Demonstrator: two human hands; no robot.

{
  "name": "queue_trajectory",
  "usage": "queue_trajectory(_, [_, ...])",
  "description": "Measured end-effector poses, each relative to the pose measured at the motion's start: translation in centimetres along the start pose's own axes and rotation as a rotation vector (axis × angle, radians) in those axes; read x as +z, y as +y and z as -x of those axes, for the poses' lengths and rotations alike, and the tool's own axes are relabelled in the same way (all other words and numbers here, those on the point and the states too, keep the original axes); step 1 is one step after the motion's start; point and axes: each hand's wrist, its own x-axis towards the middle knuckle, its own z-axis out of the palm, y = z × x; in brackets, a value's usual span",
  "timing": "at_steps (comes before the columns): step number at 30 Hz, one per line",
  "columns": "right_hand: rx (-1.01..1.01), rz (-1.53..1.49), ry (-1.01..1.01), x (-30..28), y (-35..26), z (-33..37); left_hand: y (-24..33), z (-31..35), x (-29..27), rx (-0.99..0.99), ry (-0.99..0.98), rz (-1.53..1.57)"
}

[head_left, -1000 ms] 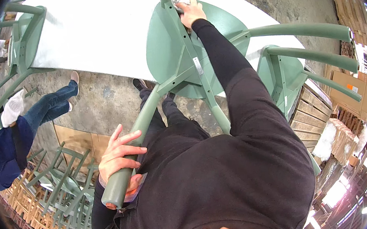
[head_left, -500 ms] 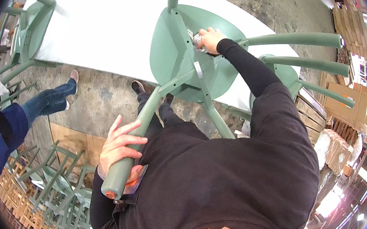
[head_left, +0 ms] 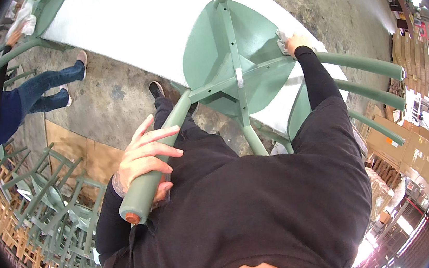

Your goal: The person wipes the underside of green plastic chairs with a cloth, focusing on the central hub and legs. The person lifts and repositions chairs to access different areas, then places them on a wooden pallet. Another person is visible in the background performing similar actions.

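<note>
A green wooden chair (head_left: 200, 46) with a rounded seat rests upside down on a white tabletop (head_left: 124, 18), its crossed rails and splayed legs turned up. My left hand (head_left: 146, 157) is wrapped round the near leg (head_left: 172, 121), whose end has a brown tip. At the seat's right edge, beside the base of the right leg (head_left: 359, 64), my right hand (head_left: 297, 43) presses a crumpled whitish cloth (head_left: 282, 42) against the seat. Part of the cloth is hidden under the fingers.
Another green chair (head_left: 298, 112) stands close by on my right, its legs sticking out. At the left, a co-worker (head_left: 1, 117) holds a white cloth (head_left: 21, 23) at a further green chair (head_left: 50, 12). Many stacked chair frames (head_left: 49, 203) fill the lower left; cardboard boxes (head_left: 415, 152) stand at right.
My right hand has moved right with the cloth, from beside the middle rails to the seat's edge. The chair has turned slightly. The co-worker's hand with the cloth has reached up to their chair.
</note>
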Motion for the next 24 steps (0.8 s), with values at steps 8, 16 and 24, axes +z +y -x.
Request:
queue_trajectory(8, [-0.122, -1.088, -0.067, 1.2, -7.0, 2.3, -0.4, 0.2, 0.0, -0.006, -0.019, 0.023])
queue_trajectory(16, [-0.275, -1.5, 0.209, -3.1, -4.2, -5.3, 0.1, -0.1, 0.2, -0.07, -0.007, 0.024])
queue_trajectory(24, [-0.079, -0.845, 0.629, 0.6, -12.4, -2.8, 0.7, -0.5, 0.5, -0.11, -0.001, -0.003])
